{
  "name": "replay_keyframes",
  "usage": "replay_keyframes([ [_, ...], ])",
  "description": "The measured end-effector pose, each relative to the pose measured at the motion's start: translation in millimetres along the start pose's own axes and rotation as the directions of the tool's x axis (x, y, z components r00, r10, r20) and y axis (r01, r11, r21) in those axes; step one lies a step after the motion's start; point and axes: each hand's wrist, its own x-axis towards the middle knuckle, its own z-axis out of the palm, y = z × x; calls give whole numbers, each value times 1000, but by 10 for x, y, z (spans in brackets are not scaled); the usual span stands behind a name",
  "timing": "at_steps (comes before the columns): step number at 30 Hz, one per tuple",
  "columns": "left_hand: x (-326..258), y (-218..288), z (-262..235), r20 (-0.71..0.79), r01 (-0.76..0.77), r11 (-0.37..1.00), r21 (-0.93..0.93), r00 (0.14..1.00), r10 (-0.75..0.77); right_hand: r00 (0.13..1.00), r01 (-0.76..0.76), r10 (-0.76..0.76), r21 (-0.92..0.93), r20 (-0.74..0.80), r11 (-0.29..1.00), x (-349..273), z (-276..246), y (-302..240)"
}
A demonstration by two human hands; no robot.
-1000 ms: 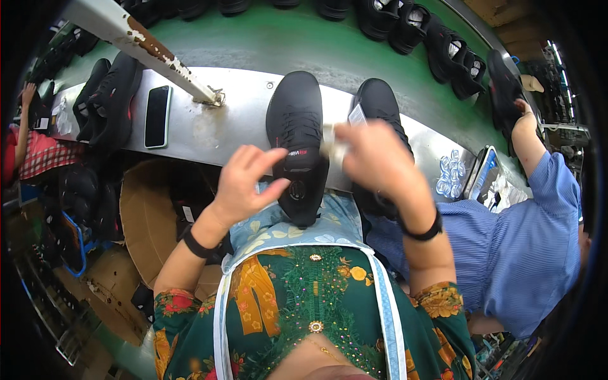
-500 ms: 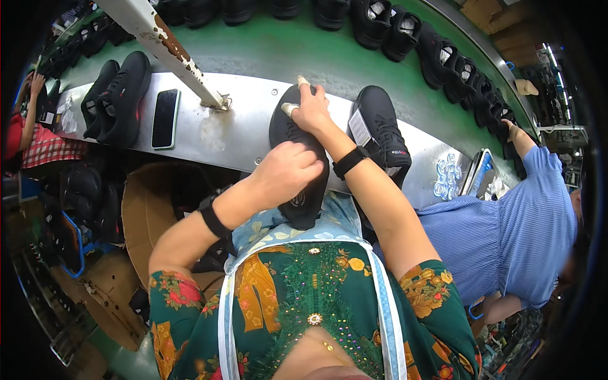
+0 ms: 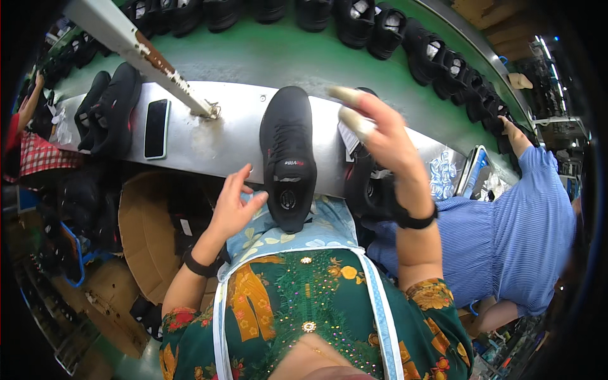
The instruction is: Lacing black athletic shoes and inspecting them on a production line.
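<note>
A black lace-up sneaker (image 3: 287, 130) lies in front of me, toe pointing away, its heel end over my apron. Just left of its heel is my left hand (image 3: 235, 206), fingers spread and holding nothing. My right hand (image 3: 383, 136), partly blurred, hovers over the second black sneaker (image 3: 362, 183) on the right, with pale finger covers on two fingertips. Those fingers are stretched out and apart, with nothing visible between them. A white tag (image 3: 348, 140) hangs at that second shoe, which my hand partly hides.
A phone (image 3: 156, 130) and a pair of black sneakers (image 3: 117, 111) sit on the metal ledge (image 3: 234, 149) at left, beside a chipped post (image 3: 158, 63). Black shoes line the green belt (image 3: 253, 54). A co-worker in blue stripes (image 3: 487, 228) stands right; a cardboard box (image 3: 145, 228) is below.
Both hands have let go of the middle sneaker. My right hand moved right to above the second shoe; my left drew back toward me and opened. The middle shoe's laces and tongue now show.
</note>
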Motion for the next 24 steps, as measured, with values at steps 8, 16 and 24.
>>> replay_keyframes([
  [8, 453, -5, 516, -119, -170, 967, 188, 974, 195, 750, -656, 644, 288, 150, 698, -1153, -509, 594],
  [16, 466, 240, 717, -53, -49, 980, 191, 997, 60, 927, -374, 369, 144, 64, 916, -833, 95, 751],
  [24, 752, -136, -460, -308, -261, 932, 253, 891, 333, 969, -226, 247, 321, -25, 920, -259, 1020, 489],
])
